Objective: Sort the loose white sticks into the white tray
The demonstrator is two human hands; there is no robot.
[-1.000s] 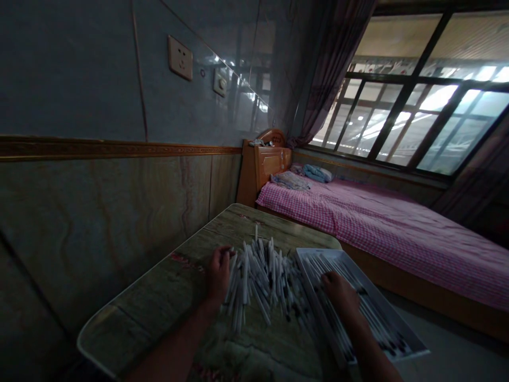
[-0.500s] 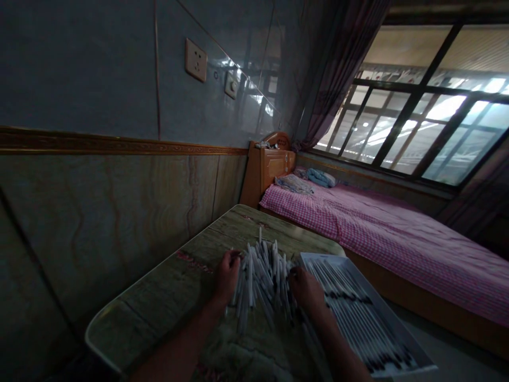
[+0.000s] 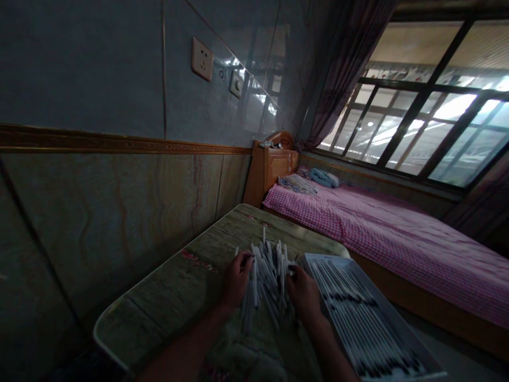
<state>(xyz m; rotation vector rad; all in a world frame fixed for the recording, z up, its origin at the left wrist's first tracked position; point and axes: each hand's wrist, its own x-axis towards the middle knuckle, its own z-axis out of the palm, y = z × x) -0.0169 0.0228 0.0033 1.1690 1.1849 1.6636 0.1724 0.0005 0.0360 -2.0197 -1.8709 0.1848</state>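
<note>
A loose pile of slim white pen-like sticks (image 3: 267, 270) lies on the table in front of me, pointing mostly away from me. At its left edge is my left hand (image 3: 237, 276), fingers curled together against the sticks; whether a stick is pinched there is too dark to tell. One white tip shows just beyond that hand. My right hand (image 3: 303, 289) is closed at the pile's right edge, thumb and fingertips together by a small dark bit I cannot make out. Right of it, a shallow white tray (image 3: 397, 313) holds rows of similar sticks with black ends.
The green marble-patterned table (image 3: 167, 307) has rounded corners and stands along the tiled wall (image 3: 131, 196). Beyond it is a bed (image 3: 382, 223) with a pink checked sheet and a wooden headboard (image 3: 274, 164). A window (image 3: 421, 106) is at the back right.
My left hand has moved slightly right, closer in against the pile. My right hand stays at the pile's right side, a little farther from the tray. The view has shifted slightly.
</note>
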